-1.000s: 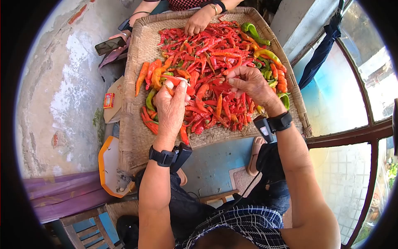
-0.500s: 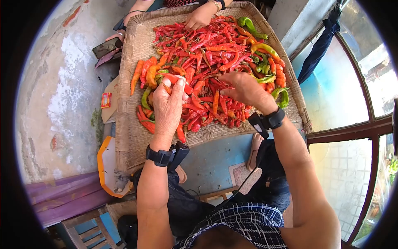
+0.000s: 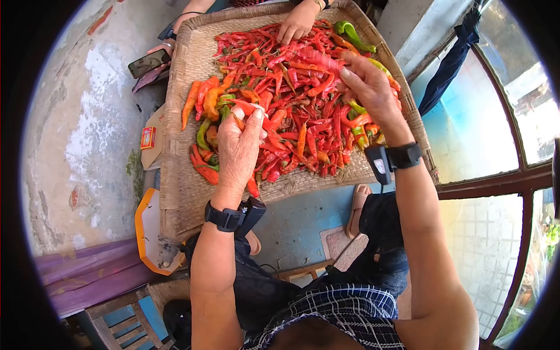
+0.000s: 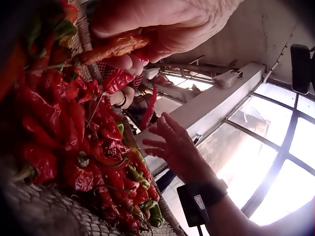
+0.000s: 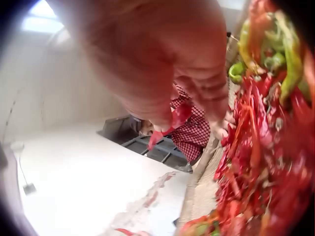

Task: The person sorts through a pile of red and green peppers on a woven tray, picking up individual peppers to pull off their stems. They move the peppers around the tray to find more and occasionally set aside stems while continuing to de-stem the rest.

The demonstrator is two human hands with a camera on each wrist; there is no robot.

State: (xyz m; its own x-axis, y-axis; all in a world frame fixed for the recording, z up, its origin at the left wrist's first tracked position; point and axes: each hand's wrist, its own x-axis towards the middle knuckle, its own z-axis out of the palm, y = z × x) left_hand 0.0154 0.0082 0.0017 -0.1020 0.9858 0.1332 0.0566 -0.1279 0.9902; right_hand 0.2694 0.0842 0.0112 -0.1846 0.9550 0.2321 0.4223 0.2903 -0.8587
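Red chili peppers [image 3: 303,122] cover much of a shallow woven tray [image 3: 201,44], with orange and green ones along both sides. My left hand [image 3: 238,149] grips a few peppers over the near left of the pile. Among them are a red chili pepper [image 3: 248,107] and a wrinkled orange one [image 4: 115,49]. Over the right part of the tray, my right hand [image 3: 374,87] is raised, thumb and fingers at one end of a long red chili pepper [image 3: 318,58]. That pepper is blurred; in the right wrist view it shows between thumb and fingers.
Across the tray, another person's hand [image 3: 296,23] reaches into the peppers; their other hand holds a phone [image 3: 149,63]. A small red box [image 3: 147,137] and an orange-rimmed container [image 3: 141,233] are at left. A folded umbrella [image 3: 446,73] hangs by the right window.
My right hand has swung from the middle of the pile to the right and farther away, a red chili pepper now at its fingers. My left hand keeps its grip. The other person's hand shifted right.
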